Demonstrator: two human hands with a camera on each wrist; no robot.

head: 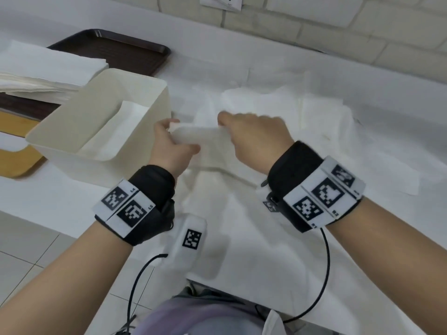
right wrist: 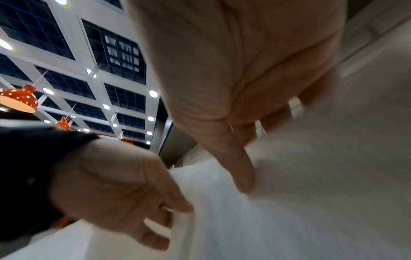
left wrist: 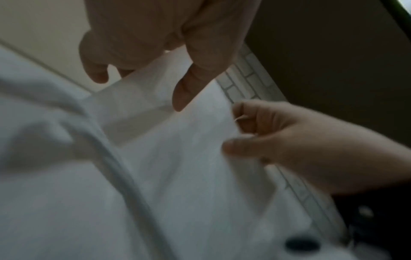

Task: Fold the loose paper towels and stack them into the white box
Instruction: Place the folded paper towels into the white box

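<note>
step: you're mid-fold | hands: left hand [head: 173, 143] and right hand [head: 254, 139] both pinch one paper towel [head: 200, 137] | next: probably crease it, drop into white box [head: 154, 93]

The box [head: 101, 112] stands on the desk [head: 36, 189], a folded towel [head: 118, 129] inside it. Behind the box lies a tray [head: 116, 49] bearing a towel stack [head: 43, 71]. Right of the box, loose towels [head: 314, 122] lie spread. Both hands [head: 169, 146] [head: 256, 139] hold one towel [head: 200, 136] just right of the box.
</note>
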